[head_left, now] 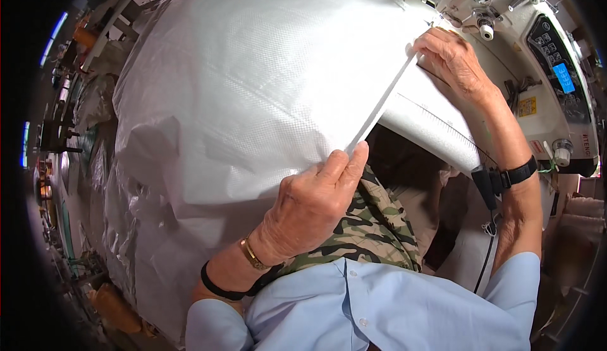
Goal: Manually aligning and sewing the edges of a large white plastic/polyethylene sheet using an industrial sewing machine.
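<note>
One big, shiny white sheet of woven plastic [253, 79] spreads over the left and middle, wrinkly low down. I can't tell if it is a bag with anything in it. The left hand [314, 202] pinches its thin folded edge. Higher up, the right hand [452, 60] pinches the same straight edge. To the right is one smooth, white sewing machine [549, 123] with one small blue screen [563, 78].
</note>
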The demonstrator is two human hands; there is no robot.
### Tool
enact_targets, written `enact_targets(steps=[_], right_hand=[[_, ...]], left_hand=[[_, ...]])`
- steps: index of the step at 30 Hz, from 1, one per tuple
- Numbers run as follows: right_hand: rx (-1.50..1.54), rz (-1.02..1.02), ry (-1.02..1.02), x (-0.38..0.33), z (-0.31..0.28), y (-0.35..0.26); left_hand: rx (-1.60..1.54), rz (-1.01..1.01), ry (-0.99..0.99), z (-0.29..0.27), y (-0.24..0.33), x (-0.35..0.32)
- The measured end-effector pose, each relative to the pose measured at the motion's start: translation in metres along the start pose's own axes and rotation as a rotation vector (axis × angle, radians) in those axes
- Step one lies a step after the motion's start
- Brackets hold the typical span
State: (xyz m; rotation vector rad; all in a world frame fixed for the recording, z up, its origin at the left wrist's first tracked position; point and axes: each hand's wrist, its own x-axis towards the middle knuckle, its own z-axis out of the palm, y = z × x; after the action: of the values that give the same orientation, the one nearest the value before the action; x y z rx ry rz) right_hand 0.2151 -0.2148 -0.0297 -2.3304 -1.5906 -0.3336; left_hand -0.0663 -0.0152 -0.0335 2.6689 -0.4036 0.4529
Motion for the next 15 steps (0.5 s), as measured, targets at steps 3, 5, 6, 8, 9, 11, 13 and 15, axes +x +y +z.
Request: enact_targets(steps=[3,5,6,8,9,11,13,15], right_hand=[[0.055,0.089,-0.015,0.002,0.002,-0.002],[0.09,0.133,-0.024,0.004,0.004,-0.003],[0.093,0.145,-0.014,0.005,0.005,-0.003],[0.094,0.157,-0.006,0.005,0.008,-0.005],[0.079,0.175,0.006,0.005,0.009,-0.006],[0.063,0.189,0.016,0.005,0.011,-0.009],[0.03,0.201,0.082,0.005,0.014,-0.011],[-0.044,0.141,0.126,0.004,0.015,-0.012]], left_hand=[[-0.013,-0.009,0.048,0.007,-0.002,-0.002],[-0.013,-0.014,0.072,0.013,-0.004,-0.005],[-0.008,-0.02,0.093,0.016,-0.004,-0.006],[0.006,-0.019,0.121,0.023,-0.006,-0.006],[0.024,-0.021,0.142,0.027,-0.008,-0.006],[-0.002,-0.037,0.186,0.034,-0.011,-0.005],[-0.019,-0.058,0.223,0.039,-0.013,-0.005],[-0.043,-0.073,0.287,0.043,-0.015,-0.002]])
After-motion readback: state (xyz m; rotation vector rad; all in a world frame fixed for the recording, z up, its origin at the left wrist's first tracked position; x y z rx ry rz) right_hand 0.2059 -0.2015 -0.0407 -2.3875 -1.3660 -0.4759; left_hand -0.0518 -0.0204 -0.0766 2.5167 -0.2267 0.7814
